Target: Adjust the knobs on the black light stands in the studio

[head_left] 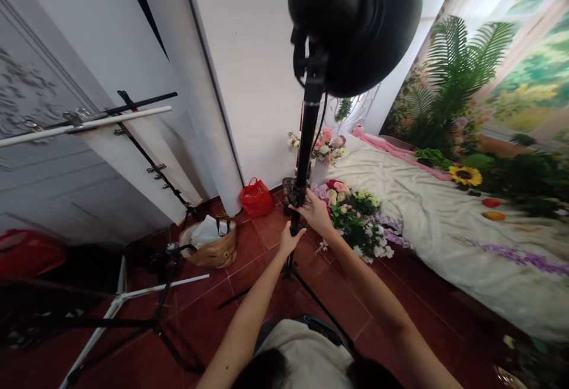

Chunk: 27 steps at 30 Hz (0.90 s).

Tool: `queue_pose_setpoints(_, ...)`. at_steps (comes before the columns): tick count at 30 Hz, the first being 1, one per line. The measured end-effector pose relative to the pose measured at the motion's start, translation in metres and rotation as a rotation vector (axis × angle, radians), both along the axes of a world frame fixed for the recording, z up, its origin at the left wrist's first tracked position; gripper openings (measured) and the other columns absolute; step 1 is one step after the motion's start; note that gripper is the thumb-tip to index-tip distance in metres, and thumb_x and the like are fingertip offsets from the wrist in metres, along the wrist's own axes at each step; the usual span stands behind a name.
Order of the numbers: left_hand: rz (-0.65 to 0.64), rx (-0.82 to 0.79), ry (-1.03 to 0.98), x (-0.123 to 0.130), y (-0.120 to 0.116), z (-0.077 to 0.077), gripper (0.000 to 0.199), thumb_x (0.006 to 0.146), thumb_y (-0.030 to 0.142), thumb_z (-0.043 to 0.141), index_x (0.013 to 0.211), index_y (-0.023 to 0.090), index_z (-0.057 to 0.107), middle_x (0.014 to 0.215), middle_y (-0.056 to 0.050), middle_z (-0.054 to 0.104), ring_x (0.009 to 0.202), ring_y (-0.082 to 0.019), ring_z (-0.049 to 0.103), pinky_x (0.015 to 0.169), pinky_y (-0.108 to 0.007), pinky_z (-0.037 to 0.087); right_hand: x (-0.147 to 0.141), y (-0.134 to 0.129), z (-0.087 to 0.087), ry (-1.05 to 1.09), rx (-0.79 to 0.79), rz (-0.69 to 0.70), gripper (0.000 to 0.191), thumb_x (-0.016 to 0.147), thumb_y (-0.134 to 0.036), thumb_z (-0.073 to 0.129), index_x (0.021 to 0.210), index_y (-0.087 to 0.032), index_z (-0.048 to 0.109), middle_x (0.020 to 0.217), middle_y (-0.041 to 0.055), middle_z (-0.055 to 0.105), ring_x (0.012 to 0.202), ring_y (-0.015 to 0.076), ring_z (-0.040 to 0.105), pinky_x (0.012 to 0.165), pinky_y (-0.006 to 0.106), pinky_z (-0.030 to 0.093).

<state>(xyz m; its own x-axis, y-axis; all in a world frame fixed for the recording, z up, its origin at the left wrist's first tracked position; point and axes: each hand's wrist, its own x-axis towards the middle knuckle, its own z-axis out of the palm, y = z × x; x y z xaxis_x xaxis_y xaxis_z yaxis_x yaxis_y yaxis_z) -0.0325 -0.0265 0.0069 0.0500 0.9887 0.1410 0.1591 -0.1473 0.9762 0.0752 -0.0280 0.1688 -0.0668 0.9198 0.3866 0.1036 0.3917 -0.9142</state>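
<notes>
A black light stand (306,146) rises upright in front of me, with a large black lamp head (351,27) on its top. My left hand (290,239) is wrapped round the lower part of the pole. Just above it, my right hand (313,212) grips the stand near a black clamp joint (297,199), the fingers closed at the knob area. The stand's thin legs spread over the red tiled floor below my hands. A cable hangs beside the upper pole.
Left are a backdrop frame with clips (146,104), a woven bag (213,249), a red bag (256,198) and white and black stand legs (120,300). Flower bunches (351,217) lie right of the stand, beside a cloth-covered platform (427,223) with a sunflower (464,175).
</notes>
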Motion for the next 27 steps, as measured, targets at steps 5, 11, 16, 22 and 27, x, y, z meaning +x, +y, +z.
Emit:
queue_pose_setpoints(5,-0.031,0.052,-0.076,0.002,0.005,-0.015,0.035,0.069,0.026,0.066,0.101,0.015,0.057,0.097,-0.009,0.066,0.091,-0.019,0.062,0.084,-0.035,0.047,-0.005,-0.013,-0.062,-0.15,-0.116,-0.089,0.044,0.074,-0.025,0.059,0.117,-0.024,0.049,0.103,0.0039,0.067,0.094,0.0202,0.065,0.083,0.037,0.053)
queue_pose_setpoints(11,-0.036,0.052,-0.212,0.005,0.008,-0.028,0.029,0.064,0.027,0.068,0.089,0.015,0.061,0.096,-0.01,0.067,0.09,-0.02,0.062,0.086,-0.037,0.047,-0.01,-0.023,-0.109,-0.375,-0.214,-0.193,0.045,0.075,-0.022,0.051,0.12,-0.023,0.049,0.102,0.005,0.068,0.09,0.0209,0.065,0.08,0.033,0.051)
queue_pose_setpoints(16,-0.043,0.069,-0.252,0.006,0.008,-0.027,0.03,0.062,0.03,0.07,0.087,0.015,0.061,0.094,-0.011,0.067,0.087,-0.02,0.062,0.083,-0.037,0.049,-0.009,-0.018,-0.122,-0.366,-0.125,-0.189,0.048,0.074,-0.024,0.052,0.121,-0.018,0.049,0.114,0.009,0.062,0.101,0.0208,0.06,0.087,0.031,0.048)
queue_pose_setpoints(22,0.001,0.002,-0.228,0.008,0.006,-0.017,0.033,0.059,0.033,0.073,0.083,0.014,0.062,0.088,-0.011,0.069,0.083,-0.021,0.063,0.08,-0.038,0.05,-0.011,-0.016,-0.127,-0.349,-0.143,-0.216,0.05,0.075,-0.023,0.053,0.124,-0.019,0.047,0.118,0.0093,0.06,0.109,0.0212,0.056,0.094,0.035,0.044)
queue_pose_setpoints(27,-0.044,0.009,-0.214,0.006,0.007,-0.02,0.031,0.063,0.033,0.071,0.085,0.012,0.063,0.093,-0.012,0.069,0.083,-0.021,0.063,0.08,-0.037,0.05,0.004,-0.022,-0.128,-0.328,-0.109,-0.099,0.053,0.08,-0.033,0.054,0.129,-0.02,0.04,0.123,0.0099,0.057,0.113,0.0207,0.054,0.097,0.036,0.042)
